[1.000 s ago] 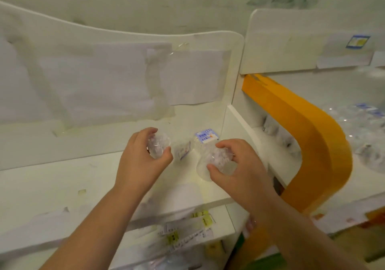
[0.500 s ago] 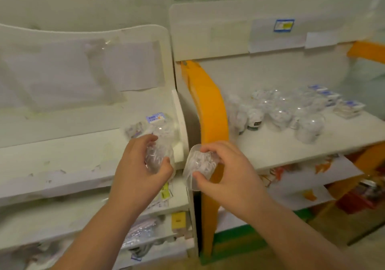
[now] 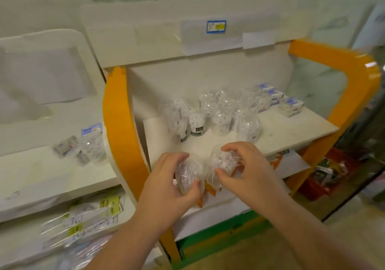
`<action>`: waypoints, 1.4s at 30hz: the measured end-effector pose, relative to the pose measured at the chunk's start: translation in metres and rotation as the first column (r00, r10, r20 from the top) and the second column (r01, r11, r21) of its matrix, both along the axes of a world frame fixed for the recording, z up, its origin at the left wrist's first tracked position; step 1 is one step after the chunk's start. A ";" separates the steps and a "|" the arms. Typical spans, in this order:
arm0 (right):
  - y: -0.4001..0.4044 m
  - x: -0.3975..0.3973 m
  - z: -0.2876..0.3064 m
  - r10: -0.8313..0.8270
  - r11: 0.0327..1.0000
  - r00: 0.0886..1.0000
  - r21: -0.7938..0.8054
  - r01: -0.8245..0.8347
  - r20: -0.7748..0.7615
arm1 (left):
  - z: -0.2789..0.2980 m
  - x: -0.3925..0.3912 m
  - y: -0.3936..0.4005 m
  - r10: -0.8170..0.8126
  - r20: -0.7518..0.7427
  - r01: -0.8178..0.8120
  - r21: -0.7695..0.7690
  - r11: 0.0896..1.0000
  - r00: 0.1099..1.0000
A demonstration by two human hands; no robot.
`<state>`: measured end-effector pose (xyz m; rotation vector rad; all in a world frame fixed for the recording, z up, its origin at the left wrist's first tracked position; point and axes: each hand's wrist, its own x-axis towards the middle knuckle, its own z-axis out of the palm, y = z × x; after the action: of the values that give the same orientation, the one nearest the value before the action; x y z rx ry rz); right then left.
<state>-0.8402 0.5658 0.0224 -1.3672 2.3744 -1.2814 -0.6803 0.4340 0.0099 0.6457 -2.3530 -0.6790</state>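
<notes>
My left hand (image 3: 166, 184) grips a clear plastic tub (image 3: 188, 174) filled with small white pieces. My right hand (image 3: 248, 165) grips a second clear tub (image 3: 220, 162) of the same kind. Both tubs are held side by side, almost touching, over the front edge of the white shelf (image 3: 291, 132) in the orange-framed rack. Further back on that shelf stands a cluster of several similar clear tubs (image 3: 220, 113).
Small blue-topped boxes (image 3: 289, 105) sit at the shelf's right end. The orange frame post (image 3: 118, 128) separates this rack from the white shelf unit on the left (image 3: 41, 178), which holds one tub (image 3: 93, 144) and small packets. Red baskets (image 3: 325, 176) stand low right.
Both hands have carried their tubs to the right, from the left shelf unit past the orange post to the front of the orange-framed shelf. The view has swung right with them.
</notes>
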 end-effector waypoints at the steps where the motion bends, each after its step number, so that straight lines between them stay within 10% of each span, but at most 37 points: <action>1: -0.002 -0.010 -0.002 -0.007 1.000 1.000 0.004 0.007 -0.005 | -0.004 -0.012 -0.006 0.017 -0.003 -0.017 0.029 0.999 1.000; 14: -0.072 -0.099 -0.019 0.106 0.992 0.994 0.069 -0.105 -0.003 | -0.033 -0.098 -0.075 0.284 0.047 -0.287 0.195 0.938 0.958; 26: -0.119 -0.126 -0.034 0.329 0.933 0.938 0.188 -0.307 -0.105 | -0.034 -0.117 -0.064 0.411 0.135 -0.429 0.142 0.892 0.901; 42: -0.090 -0.148 -0.013 0.460 0.883 0.878 -0.040 -0.468 -0.133 | 0.007 -0.109 0.001 0.629 0.054 -0.623 -0.094 0.777 0.776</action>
<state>-0.9885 0.4758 0.0092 -1.9335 1.8955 -1.1753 -0.7889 0.4348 0.0172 1.3628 -2.0179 -0.2597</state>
